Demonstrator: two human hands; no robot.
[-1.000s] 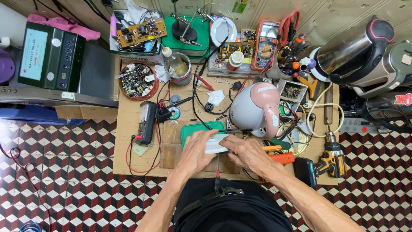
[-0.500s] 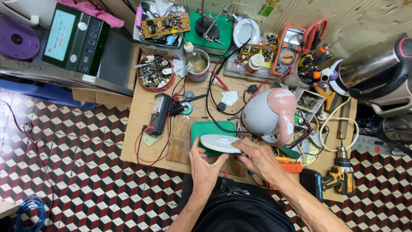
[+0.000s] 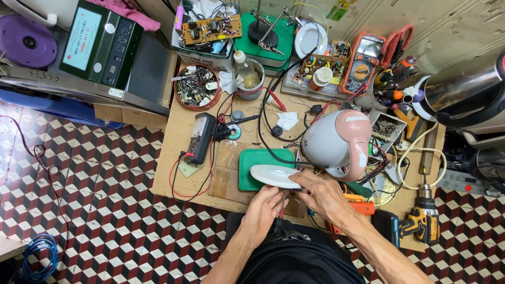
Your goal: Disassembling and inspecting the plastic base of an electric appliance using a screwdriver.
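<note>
Hands: left hand [image 3: 265,209] and right hand [image 3: 322,193] fingers grasp white disc [image 3: 275,176] above green tray [image 3: 252,163].

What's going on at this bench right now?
A person seated at a cluttered wooden workbench holds a white round plastic disc with both hands: the left hand under its near edge, the right hand at its right side. The disc hovers over a green rectangular tray. A pink and grey electric kettle lies tipped beside it.
</note>
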